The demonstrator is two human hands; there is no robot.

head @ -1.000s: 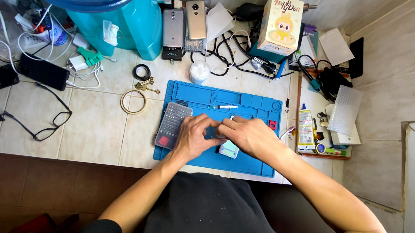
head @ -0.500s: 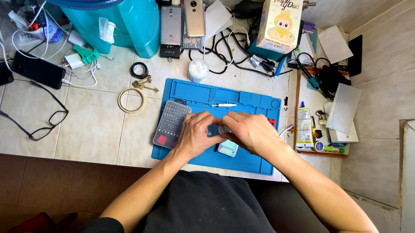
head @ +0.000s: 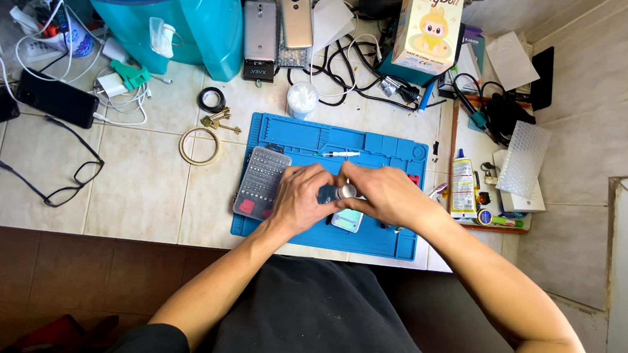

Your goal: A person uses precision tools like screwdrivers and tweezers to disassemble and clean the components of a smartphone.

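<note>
- Head view: the left hand (head: 304, 200) and the right hand (head: 385, 195) meet over the blue mat (head: 390, 239) on the tiled counter (head: 139, 187), fingertips nearly touching.
- Between them sits a small light-blue device (head: 347, 219) lying flat on the mat; a small silver, cylinder-shaped part (head: 346, 192) shows just above it, in the gap between the two hands.
- The left hand's grip is narrow, fingers curled against the device's left edge; what it pinches is hidden.
- The right hand's grip is closed around the silver part, thumb and fingers bent over it.
- Just left of the left hand a grey case of screwdriver bits (head: 260, 183) lies on the mat's edge.
- A thin white-handled tool (head: 341, 154) lies on the mat above the hands.
- Off the mat: a tape ring (head: 199, 146), keys (head: 219, 122), glasses (head: 74, 176), a dark phone (head: 57, 99) and a glue bottle (head: 462, 184) to the right.
</note>
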